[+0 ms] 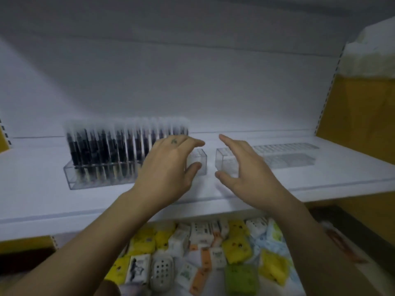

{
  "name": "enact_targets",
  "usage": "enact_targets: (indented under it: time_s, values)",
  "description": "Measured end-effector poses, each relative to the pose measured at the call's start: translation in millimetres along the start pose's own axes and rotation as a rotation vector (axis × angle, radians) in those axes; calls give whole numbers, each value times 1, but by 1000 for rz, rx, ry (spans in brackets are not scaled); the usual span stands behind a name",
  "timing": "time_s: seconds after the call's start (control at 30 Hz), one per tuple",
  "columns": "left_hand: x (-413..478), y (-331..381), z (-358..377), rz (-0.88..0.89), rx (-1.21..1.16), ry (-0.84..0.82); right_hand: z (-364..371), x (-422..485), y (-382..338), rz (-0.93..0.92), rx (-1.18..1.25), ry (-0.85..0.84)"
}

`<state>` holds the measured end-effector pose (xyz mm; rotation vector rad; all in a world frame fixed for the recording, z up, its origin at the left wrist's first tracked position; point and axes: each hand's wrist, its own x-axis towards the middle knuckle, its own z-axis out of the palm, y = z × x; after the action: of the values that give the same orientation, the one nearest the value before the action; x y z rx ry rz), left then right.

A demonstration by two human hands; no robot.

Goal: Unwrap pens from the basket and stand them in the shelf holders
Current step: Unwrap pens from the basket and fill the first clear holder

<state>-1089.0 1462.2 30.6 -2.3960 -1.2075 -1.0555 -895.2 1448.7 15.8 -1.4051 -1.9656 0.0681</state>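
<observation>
Beneath both wrists, wrapped packets (pixel 236 247) are lying. The left hand (pixel 168 167) and right hand (pixel 243 167), fingers spread and gripping nothing, are bracketing the facing ends of a filled holder (pixel 89 180) and an empty holder (pixel 223 160). Pens (pixel 106 144) are standing beyond the left knuckles. The hands are probably aligning the holders; the next move calls for fetching a wrapped pen.

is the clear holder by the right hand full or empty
Empty: nothing stands in the clear holder, unlike the left holder packed with dark pens.
</observation>
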Motion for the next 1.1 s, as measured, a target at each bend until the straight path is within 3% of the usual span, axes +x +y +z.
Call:
enact_targets:
  time_s: [0.2,0.37,0.63,0.9,1.1]
  values:
    - [-34,38,47,111,-225,-3,2,-66,24,61,-27,123]
    - [-96,59,106,48,-295,-123,36,-136,63,179,-19,214]
    - [-187,72,203,-189,-312,-664,123,-225,114,539,53,-174]
    - [-262,74,270,-431,-390,-904,185,-282,153,706,64,-394]
    - [-314,62,299,-600,-383,-1043,231,-296,183,730,-1,-715]
